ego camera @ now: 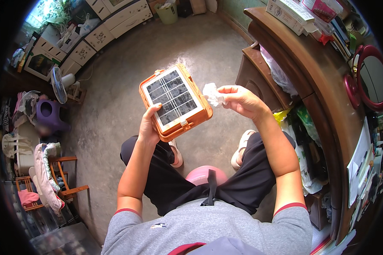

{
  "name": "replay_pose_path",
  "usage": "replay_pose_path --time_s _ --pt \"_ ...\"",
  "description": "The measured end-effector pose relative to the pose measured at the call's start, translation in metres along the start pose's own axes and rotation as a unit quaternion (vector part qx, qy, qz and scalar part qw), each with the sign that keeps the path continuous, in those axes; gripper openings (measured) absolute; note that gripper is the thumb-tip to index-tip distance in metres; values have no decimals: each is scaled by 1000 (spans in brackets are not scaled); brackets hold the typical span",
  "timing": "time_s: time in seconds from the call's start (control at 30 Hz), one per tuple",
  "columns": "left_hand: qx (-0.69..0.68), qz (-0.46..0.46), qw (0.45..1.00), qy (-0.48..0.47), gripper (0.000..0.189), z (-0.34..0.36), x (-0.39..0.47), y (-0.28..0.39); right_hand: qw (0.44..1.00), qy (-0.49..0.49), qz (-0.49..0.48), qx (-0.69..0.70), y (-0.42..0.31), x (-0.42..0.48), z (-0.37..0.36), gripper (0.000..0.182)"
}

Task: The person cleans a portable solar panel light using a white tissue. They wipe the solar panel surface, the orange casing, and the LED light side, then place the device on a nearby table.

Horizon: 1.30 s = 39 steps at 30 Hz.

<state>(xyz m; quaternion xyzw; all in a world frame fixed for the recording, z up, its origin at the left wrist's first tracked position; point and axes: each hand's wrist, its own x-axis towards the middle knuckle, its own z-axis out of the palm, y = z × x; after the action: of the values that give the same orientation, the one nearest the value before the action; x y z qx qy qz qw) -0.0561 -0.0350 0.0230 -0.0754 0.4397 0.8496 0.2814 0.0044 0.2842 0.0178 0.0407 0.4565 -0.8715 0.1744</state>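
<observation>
An orange plastic-framed solar panel device [174, 98], its dark cells facing up, is held tilted above the floor. My left hand [149, 124] grips it by its lower left edge, thumb on the panel face and the fingers hidden underneath. Just right of the device, my right hand [241, 100] pinches a crumpled white tissue or cloth [214, 95] between thumb and fingers. The tissue is close to the device's right edge; whether they touch I cannot tell. A metal-coloured latch [183, 122] shows on the near side of the frame.
Beneath me is a pink stool or ball [206, 175] on the concrete floor [108, 105]. A brown wooden desk [325, 95] curves along the right. At left stand a small fan [58, 85], a purple plastic stool [51, 116] and a wooden chair [67, 191]. White cabinets [99, 36] line the upper left.
</observation>
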Motion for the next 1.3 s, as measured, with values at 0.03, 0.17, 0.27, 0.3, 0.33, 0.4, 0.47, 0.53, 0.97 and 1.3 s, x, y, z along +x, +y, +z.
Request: replay_pose_path --time_s 0.03,0.17,0.27,0.3,0.33,0.4,0.47,0.53,0.97,1.3 --pt "1 -1 1000 1 59 0 0 0 1000 5 0 -6 0 0 1 37" --pt "1 -3 1000 4 60 -2 0 -2 998 8 -34 -43 4 3 -1 37" --pt "4 -12 1000 6 60 0 0 -2 997 -25 -69 -1 4 -1 11 38" --pt "6 -16 1000 7 60 0 -1 -1 996 -34 -77 9 4 0 16 37" --pt "10 -27 1000 9 56 0 -1 -1 995 -43 -86 20 4 1 19 36" --pt "22 -41 999 16 55 0 -2 -2 996 -46 -72 -2 3 2 24 31" --pt "34 -54 998 15 54 -4 -3 -4 994 -30 -68 -77 3 5 27 26" --pt "46 -68 997 12 53 -4 -1 -2 975 8 -75 -207 2 8 28 20" --pt "72 -78 994 12 56 0 -2 -14 777 159 -288 -536 24 2 58 19" --pt "80 -79 994 17 55 1 -3 -16 789 219 -338 -463 25 10 50 29"
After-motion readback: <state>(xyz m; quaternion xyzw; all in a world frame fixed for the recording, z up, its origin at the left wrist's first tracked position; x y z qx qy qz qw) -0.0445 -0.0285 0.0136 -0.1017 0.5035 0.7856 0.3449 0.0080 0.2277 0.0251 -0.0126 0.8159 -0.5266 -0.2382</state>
